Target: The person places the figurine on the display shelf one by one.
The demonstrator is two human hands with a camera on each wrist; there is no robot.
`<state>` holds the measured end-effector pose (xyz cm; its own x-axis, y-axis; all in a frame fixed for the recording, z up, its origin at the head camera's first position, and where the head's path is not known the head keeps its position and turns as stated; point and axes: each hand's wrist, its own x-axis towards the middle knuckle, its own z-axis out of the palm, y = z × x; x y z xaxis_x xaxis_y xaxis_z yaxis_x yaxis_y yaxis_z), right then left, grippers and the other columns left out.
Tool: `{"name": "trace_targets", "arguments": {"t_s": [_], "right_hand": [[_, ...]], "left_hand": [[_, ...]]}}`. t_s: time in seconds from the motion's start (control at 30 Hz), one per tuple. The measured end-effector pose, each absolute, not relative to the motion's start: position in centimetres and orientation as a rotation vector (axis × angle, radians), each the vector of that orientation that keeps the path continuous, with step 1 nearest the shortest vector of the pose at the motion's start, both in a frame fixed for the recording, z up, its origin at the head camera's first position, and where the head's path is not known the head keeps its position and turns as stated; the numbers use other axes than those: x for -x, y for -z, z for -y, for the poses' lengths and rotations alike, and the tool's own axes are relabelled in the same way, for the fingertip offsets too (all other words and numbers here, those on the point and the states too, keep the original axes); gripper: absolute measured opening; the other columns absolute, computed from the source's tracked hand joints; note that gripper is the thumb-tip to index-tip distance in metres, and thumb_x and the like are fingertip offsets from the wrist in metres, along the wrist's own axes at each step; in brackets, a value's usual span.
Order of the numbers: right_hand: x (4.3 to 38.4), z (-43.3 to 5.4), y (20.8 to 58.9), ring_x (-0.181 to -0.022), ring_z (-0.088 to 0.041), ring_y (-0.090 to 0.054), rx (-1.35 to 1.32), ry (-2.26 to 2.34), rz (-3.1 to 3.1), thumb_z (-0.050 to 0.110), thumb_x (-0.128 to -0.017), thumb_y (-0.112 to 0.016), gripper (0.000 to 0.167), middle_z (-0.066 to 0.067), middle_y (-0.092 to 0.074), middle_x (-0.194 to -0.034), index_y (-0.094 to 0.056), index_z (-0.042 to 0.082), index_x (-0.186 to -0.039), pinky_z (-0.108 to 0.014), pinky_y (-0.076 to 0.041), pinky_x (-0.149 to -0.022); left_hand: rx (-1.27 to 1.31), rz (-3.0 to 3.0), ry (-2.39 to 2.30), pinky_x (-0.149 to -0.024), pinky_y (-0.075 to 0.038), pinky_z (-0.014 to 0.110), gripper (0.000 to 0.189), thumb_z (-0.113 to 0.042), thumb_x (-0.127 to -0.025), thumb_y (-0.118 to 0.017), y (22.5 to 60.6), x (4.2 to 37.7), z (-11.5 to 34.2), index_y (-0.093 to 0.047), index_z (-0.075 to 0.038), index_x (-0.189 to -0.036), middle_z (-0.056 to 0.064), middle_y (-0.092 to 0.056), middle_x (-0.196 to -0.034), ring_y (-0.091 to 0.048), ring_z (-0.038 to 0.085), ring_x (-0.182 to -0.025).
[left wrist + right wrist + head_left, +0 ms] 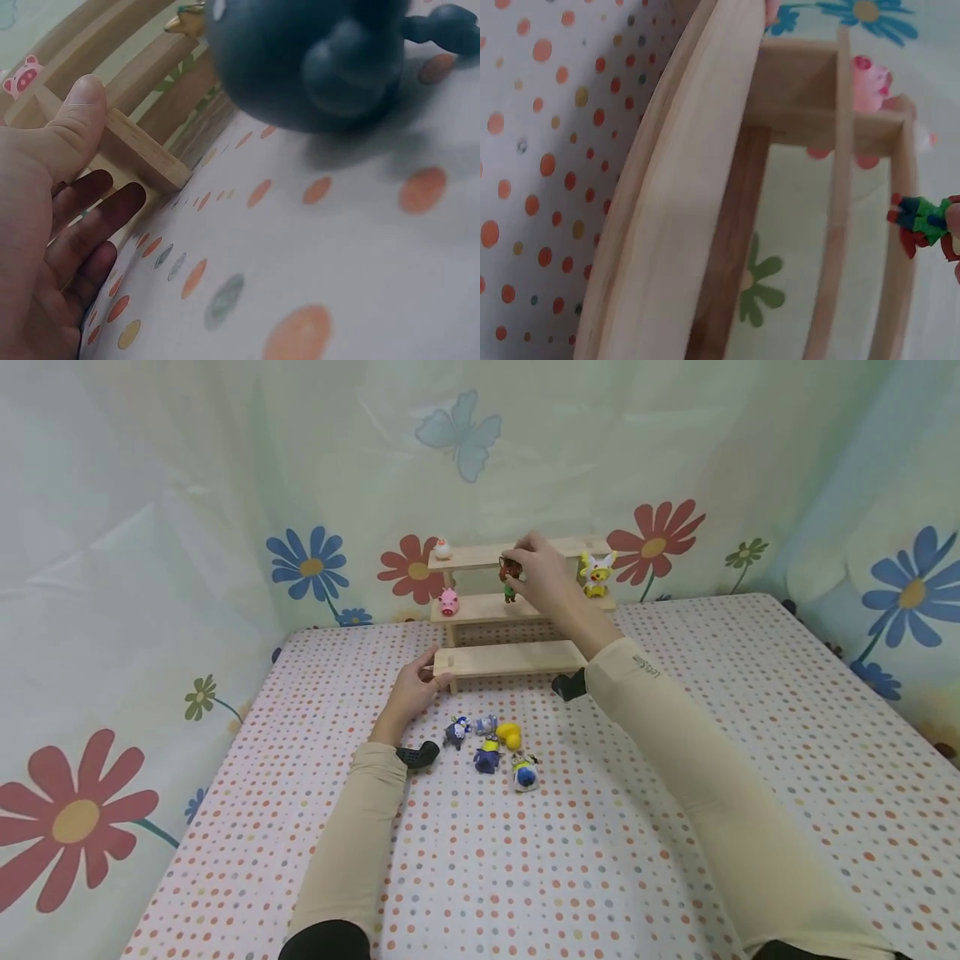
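My right hand (546, 577) pinches a small brown-headed figurine with green clothes (510, 578) between thumb and fingers, just over the middle tier of a three-tier wooden shelf (517, 657). In the right wrist view this figurine (924, 220) hangs at the right edge, its legs beyond the boards. At the bottom tier's left end my left hand (411, 689) grips the board, thumb at the front corner and a finger at the back. The left wrist view shows its thumb (84, 112) against the wood, the lower fingers loosely bent below.
A pink pig figurine (448, 602) and a yellow figurine with white ears (597, 575) stand on the middle tier; a white chick figurine (442, 550) is on top. Several figurines lie before the shelf, including a dark blue one (455, 732) and a yellow one (509, 735).
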<state>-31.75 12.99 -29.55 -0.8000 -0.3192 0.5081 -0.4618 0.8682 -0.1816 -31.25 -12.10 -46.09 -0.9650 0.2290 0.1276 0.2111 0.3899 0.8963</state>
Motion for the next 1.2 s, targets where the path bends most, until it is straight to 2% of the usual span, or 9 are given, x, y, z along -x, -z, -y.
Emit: {"name": "trace_targets", "arguments": {"t_s": [0.2,0.43,0.6,0.73,0.97,1.2], "right_hand": [[33.4,-13.6,30.5,-0.103,-0.031,-0.055,-0.473,-0.415,2.661,0.022,-0.092,-0.064,0.052,-0.019,-0.051,-0.123,-0.048,0.000,-0.136,-0.041,-0.049,-0.088],[34.0,-13.6,31.4,-0.111,-0.031,-0.052,-0.405,-0.431,2.692,0.025,-0.095,-0.058,0.047,-0.016,-0.047,-0.128,-0.048,0.003,-0.135,-0.045,-0.044,-0.098],[34.2,-13.2,31.9,-0.113,-0.032,-0.052,-0.403,-0.403,2.660,0.024,-0.097,-0.055,0.047,-0.016,-0.044,-0.133,-0.045,0.005,-0.139,-0.046,-0.044,-0.098],[34.5,-13.0,32.1,-0.115,-0.030,-0.052,-0.407,-0.429,2.637,0.022,-0.097,-0.056,0.046,-0.015,-0.047,-0.131,-0.048,0.003,-0.138,-0.042,-0.045,-0.099],[34.7,-12.8,31.9,-0.109,-0.031,-0.056,-0.457,-0.436,2.572,0.018,-0.095,-0.060,0.039,-0.017,-0.055,-0.122,-0.056,-0.002,-0.129,-0.041,-0.048,-0.095],[34.8,-13.1,32.2,-0.109,-0.029,-0.056,-0.442,-0.501,2.552,0.018,-0.095,-0.060,0.035,-0.015,-0.054,-0.122,-0.060,-0.001,-0.124,-0.038,-0.049,-0.094]], "left_hand": [[-0.409,-2.609,-1.651,-0.086,-0.053,0.036,0.079,-0.040,-0.086,-0.068,46.4,31.2,11.6,-0.029,-0.016,-0.151,0.008,-0.049,-0.139,-0.057,0.024,-0.115],[-0.427,-2.636,-1.638,-0.085,-0.053,0.036,0.079,-0.041,-0.085,-0.068,46.2,31.4,11.6,-0.030,-0.016,-0.151,0.009,-0.050,-0.137,-0.057,0.023,-0.113],[-0.403,-2.629,-1.650,-0.085,-0.053,0.035,0.079,-0.039,-0.086,-0.068,46.1,31.6,11.7,-0.029,-0.018,-0.151,0.008,-0.050,-0.137,-0.057,0.022,-0.113],[-0.412,-2.613,-1.663,-0.088,-0.052,0.037,0.079,-0.039,-0.086,-0.068,46.2,31.5,11.9,-0.029,-0.017,-0.151,0.008,-0.049,-0.138,-0.056,0.023,-0.115],[-0.436,-2.609,-1.671,-0.091,-0.051,0.039,0.080,-0.040,-0.086,-0.068,46.1,31.3,12.2,-0.028,-0.016,-0.151,0.009,-0.049,-0.139,-0.056,0.025,-0.117],[-0.395,-2.614,-1.653,-0.092,-0.051,0.039,0.080,-0.041,-0.085,-0.068,46.0,31.4,12.0,-0.029,-0.019,-0.151,0.007,-0.048,-0.139,-0.055,0.023,-0.118]]}}
